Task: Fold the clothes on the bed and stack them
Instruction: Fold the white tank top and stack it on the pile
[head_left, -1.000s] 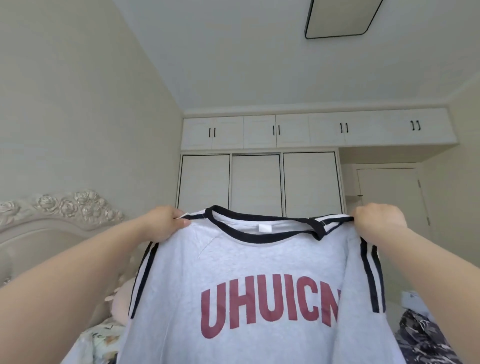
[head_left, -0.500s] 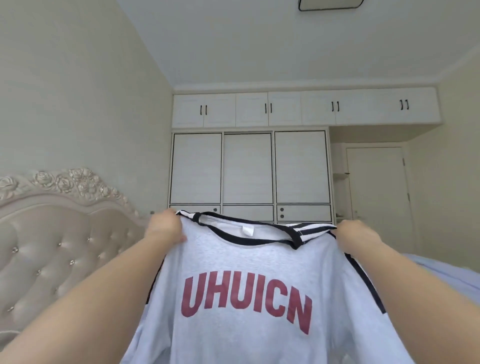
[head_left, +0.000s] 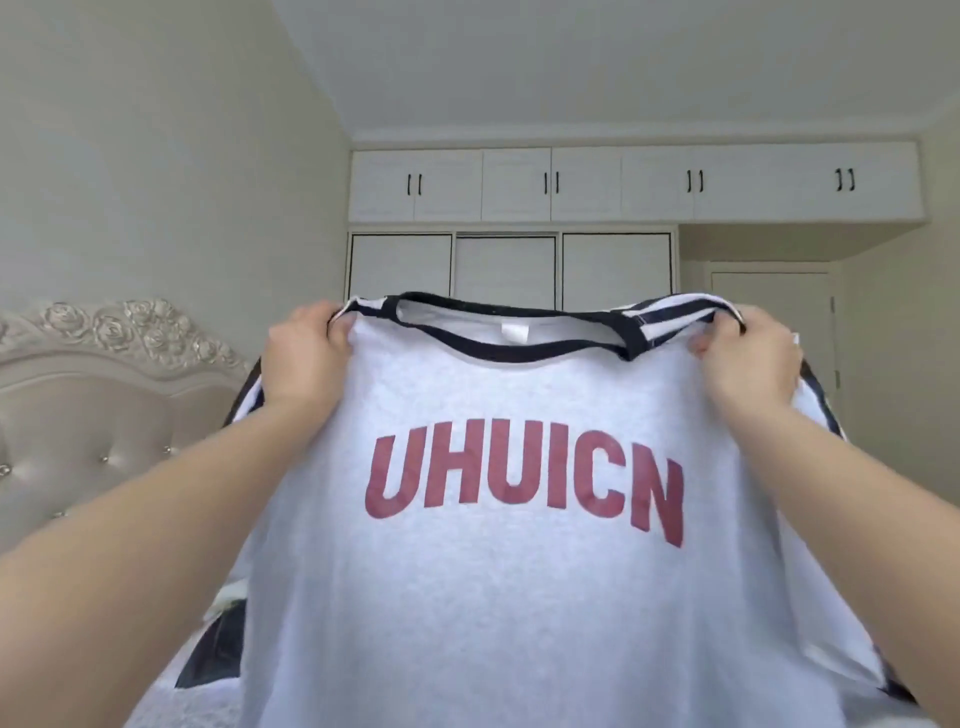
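- Left hand (head_left: 304, 358) and right hand (head_left: 748, 358) each pinch a striped shoulder of the grey T-shirt (head_left: 519, 597), fingers curled into the cloth.
- It hangs higher and closer than before, soft marl knit, dark-ribbed collar, red block lettering.
- Tufted headboard (head_left: 93, 405) sits behind, on the left.

Head-worn view faces forward toward the wardrobe (head_left: 511, 228), shirt (head_left: 519, 571) close.

Two bare forearms, no sleeves visible. Left hand (head_left: 306, 358) bare, no rings or watch seen. Right hand (head_left: 748, 364): small pale item at far edge, poss. ring, unclear.
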